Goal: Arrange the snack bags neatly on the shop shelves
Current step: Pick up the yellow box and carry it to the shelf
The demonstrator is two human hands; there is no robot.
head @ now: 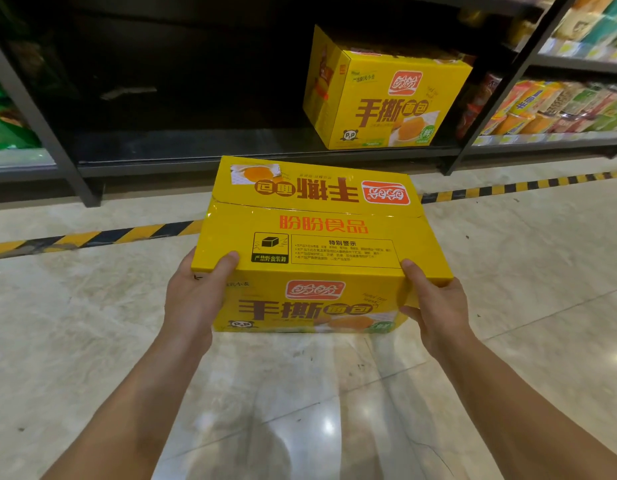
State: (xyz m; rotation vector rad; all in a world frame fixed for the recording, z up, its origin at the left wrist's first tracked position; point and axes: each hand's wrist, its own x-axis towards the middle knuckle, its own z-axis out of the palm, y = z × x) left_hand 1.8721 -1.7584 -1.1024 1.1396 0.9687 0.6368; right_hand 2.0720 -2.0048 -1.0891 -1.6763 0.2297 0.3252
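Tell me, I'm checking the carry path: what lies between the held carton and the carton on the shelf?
Head view: between held carton and shelf carton, only floor, a hazard stripe and bare shelf board.

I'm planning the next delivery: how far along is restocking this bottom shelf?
Done: one shelved carton stands at the right of the bottom shelf. In hand: a matching second carton, gripped at its near corners by the left hand and right hand, in front of the shelf. Left: that carton is not yet shelved, and the dark space left of the shelved one looks unfilled.
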